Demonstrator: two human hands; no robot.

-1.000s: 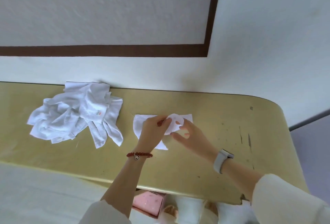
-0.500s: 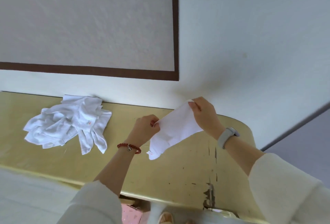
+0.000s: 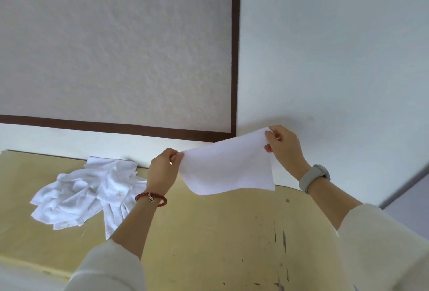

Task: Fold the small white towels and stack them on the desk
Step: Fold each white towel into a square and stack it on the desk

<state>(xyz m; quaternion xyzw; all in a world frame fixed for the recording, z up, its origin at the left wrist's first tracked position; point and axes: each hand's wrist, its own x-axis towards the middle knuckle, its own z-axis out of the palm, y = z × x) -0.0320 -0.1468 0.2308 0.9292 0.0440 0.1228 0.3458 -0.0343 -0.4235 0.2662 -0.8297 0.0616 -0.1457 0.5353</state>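
White wall (image 3: pixel 325 46), brown-framed textured panel (image 3: pixel 116 42)

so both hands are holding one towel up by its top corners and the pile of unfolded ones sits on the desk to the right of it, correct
Not quite. The pile lies on the desk to the left of the held towel, not the right, as the head view shows. The rest holds: the left hand and right hand each pinch a top corner, holding the towel up.

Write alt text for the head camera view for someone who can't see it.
Two hands hold a small white towel spread in the air above a yellow desk, the left hand pinching one top corner and the right hand the other. A heap of unfolded white towels lies on the desk to the left, against the wall.
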